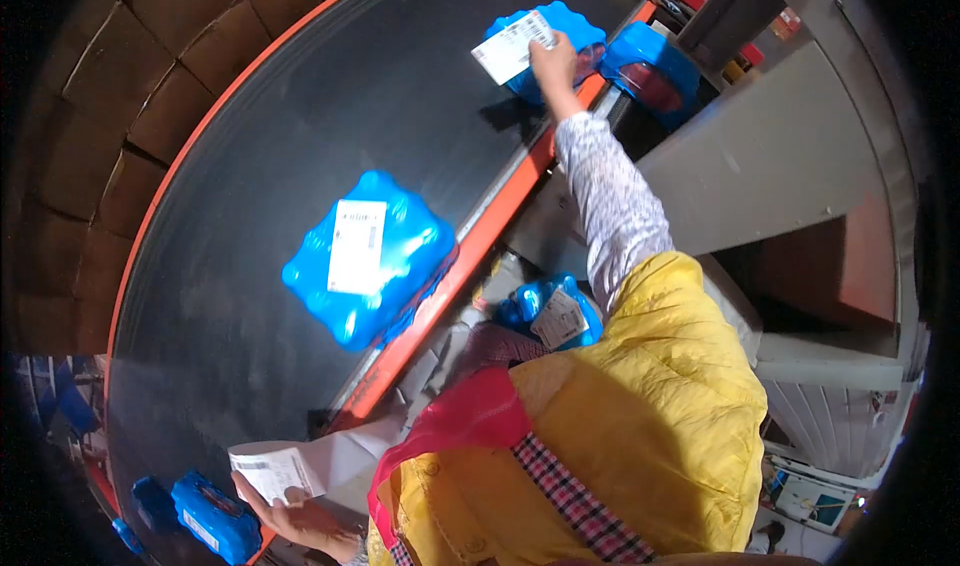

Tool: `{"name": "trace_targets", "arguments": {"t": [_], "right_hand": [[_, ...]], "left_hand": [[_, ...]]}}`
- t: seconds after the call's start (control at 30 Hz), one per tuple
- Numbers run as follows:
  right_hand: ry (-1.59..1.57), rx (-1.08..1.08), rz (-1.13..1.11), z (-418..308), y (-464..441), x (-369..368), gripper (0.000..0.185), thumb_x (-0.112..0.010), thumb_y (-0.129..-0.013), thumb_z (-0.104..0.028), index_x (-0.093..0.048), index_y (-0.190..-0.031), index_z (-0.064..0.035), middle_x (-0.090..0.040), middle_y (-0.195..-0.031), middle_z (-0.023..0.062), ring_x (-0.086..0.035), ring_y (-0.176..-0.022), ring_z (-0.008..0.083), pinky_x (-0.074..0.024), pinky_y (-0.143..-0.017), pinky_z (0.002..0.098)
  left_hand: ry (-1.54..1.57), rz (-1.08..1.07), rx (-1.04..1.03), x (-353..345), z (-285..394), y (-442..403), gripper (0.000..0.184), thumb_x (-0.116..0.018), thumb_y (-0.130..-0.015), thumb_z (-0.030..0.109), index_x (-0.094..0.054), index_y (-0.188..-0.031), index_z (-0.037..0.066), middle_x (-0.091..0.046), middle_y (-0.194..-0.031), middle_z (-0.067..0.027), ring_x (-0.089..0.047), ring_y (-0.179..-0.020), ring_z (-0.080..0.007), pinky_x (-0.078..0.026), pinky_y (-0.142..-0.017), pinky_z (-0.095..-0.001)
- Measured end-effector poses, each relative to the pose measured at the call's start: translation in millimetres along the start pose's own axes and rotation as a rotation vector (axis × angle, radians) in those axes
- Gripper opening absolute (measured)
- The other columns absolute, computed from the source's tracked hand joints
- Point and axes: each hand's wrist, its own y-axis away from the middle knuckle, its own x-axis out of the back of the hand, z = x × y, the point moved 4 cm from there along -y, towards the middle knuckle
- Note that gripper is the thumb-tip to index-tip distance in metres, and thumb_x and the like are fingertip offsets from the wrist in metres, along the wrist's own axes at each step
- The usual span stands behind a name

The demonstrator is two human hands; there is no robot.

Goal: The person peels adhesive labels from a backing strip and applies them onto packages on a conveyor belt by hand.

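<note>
Action at both ends of the black belt (240, 166), and up near one o'clock the right hand (557, 69) is down on a white label (505, 51)! Fingers bent over its right end; whether they pinch or simply press, I cannot tell. Under that label sits a blue-wrapped pack (572, 21), resting on the belt beside the orange rail (523, 191), with the label's far corner jutting past the pack toward eleven. Just beyond, between one and two o'clock, a second blue pack (655, 66) sits on the far side of the rail.

Swing down to seven o'clock: the left hand (304, 524) has a white label strip (275, 471) gripped between thumb and fingers, printed end toward nine, its paler length trailing toward three, near the yellow garment (650, 386). Just beside that hand, toward nine, lies a smaller blue pack (225, 511) with a label on its side.

Centre stage, a touch toward nine, a large blue pack (415, 236) takes the belt by the rail, a printed label (357, 246) flat across its top. Over at four o'clock, close to the body, another labelled blue bundle (520, 308)! Brown cartons (125, 76) line ten o'clock.
</note>
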Motion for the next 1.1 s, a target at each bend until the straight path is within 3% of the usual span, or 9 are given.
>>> {"name": "trace_targets", "arguments": {"t": [0.2,0.33,0.4,0.47,0.53,0.77,0.87,0.93,1.1], "right_hand": [[0.380,0.101,-0.067,131.6,-137.7,-61.2,0.041,-0.066,-0.067,-0.014,-0.057,-0.104,0.0013,-0.060,-0.102,0.0221,-0.058,-0.097,0.0366,-0.0457,-0.086,0.0407],[0.637,0.317,-0.046,81.9,-102.8,-44.8,0.047,-0.066,-0.070,-0.013,-0.048,-0.111,0.0014,-0.047,-0.121,0.0199,-0.046,-0.113,0.0406,-0.0454,-0.084,0.0481],[0.568,0.549,-0.281,114.7,-96.6,-96.4,0.076,-0.066,-0.077,-0.037,-0.034,-0.132,0.0045,-0.034,-0.136,0.0246,-0.031,-0.125,0.0451,-0.0378,-0.095,0.0506],[0.787,0.243,-0.443,106.0,-68.3,-106.2,0.092,-0.042,-0.078,-0.069,-0.032,-0.137,0.0011,-0.023,-0.144,0.0258,-0.019,-0.132,0.0461,-0.0174,-0.107,0.0520],[0.873,0.339,-0.488,78.8,-28.9,-111.3,0.089,-0.041,-0.079,-0.069,-0.037,-0.135,0.0000,-0.031,-0.139,0.0278,-0.023,-0.131,0.0447,-0.0175,-0.109,0.0472],[-0.752,0.357,-1.605,-99.5,198.9,11.5,0.058,-0.064,-0.079,-0.031,-0.049,-0.126,-0.0021,-0.050,-0.125,0.0217,-0.045,-0.117,0.0367,-0.0386,-0.097,0.0391],[-0.986,0.518,-1.300,-127.8,216.3,57.4,0.026,-0.066,-0.074,-0.023,-0.070,-0.095,-0.0074,-0.060,-0.098,0.0130,-0.053,-0.090,0.0272,-0.0442,-0.079,0.0370],[-1.044,0.546,-1.019,-129.1,194.3,77.1,0.014,-0.066,-0.073,-0.021,-0.072,-0.079,-0.0102,-0.058,-0.081,0.0071,-0.052,-0.077,0.0234,-0.0439,-0.067,0.0354],[-0.855,0.409,-1.089,-120.4,160.7,120.6,0.017,-0.069,-0.071,-0.017,-0.064,-0.075,-0.0022,-0.058,-0.074,0.0075,-0.057,-0.074,0.0232,-0.0457,-0.062,0.0353]], "left_hand": [[-0.461,-0.069,0.073,-85.4,16.2,38.3,0.051,-0.056,-0.084,0.017,-0.041,-0.127,-0.006,-0.052,-0.117,-0.0188,-0.050,-0.111,-0.0288,-0.045,-0.088,-0.0404],[-0.483,-0.085,-0.069,-126.8,27.7,43.2,0.052,-0.054,-0.084,0.014,-0.040,-0.130,-0.005,-0.048,-0.123,-0.0182,-0.049,-0.111,-0.0270,-0.041,-0.092,-0.0384],[-0.394,-0.128,-0.069,-120.0,0.9,38.3,0.046,-0.047,-0.092,0.014,-0.038,-0.134,-0.001,-0.041,-0.134,-0.0193,-0.047,-0.116,-0.0271,-0.039,-0.096,-0.0362],[-0.395,-0.135,-0.167,-132.5,3.3,37.2,0.047,-0.047,-0.090,0.008,-0.037,-0.135,-0.002,-0.039,-0.137,-0.0178,-0.045,-0.117,-0.0256,-0.034,-0.100,-0.0365],[-0.410,-0.118,-0.139,-162.8,6.9,43.6,0.048,-0.047,-0.089,0.006,-0.037,-0.135,-0.002,-0.039,-0.137,-0.0172,-0.044,-0.118,-0.0251,-0.030,-0.102,-0.0361],[-0.505,-0.626,-0.103,-296.6,-16.6,64.1,0.067,-0.058,-0.083,0.000,-0.024,-0.141,0.000,-0.035,-0.139,-0.0186,-0.042,-0.119,-0.0217,-0.032,-0.099,-0.0311],[-0.566,-0.661,-0.207,-322.5,-1.9,76.2,0.073,-0.063,-0.082,0.007,-0.021,-0.142,0.001,-0.036,-0.137,-0.0207,-0.043,-0.118,-0.0260,-0.030,-0.102,-0.0348],[-0.194,-0.845,0.250,-320.9,-22.2,67.0,0.071,-0.061,-0.081,0.006,-0.024,-0.141,-0.001,-0.040,-0.133,-0.0176,-0.044,-0.116,-0.0234,-0.032,-0.099,-0.0340],[-0.257,-0.772,0.214,-332.3,-40.1,71.6,0.017,-0.061,-0.084,0.008,-0.061,-0.093,-0.007,-0.063,-0.087,-0.0072,-0.056,-0.081,-0.0113,-0.044,-0.074,-0.0238]]}}
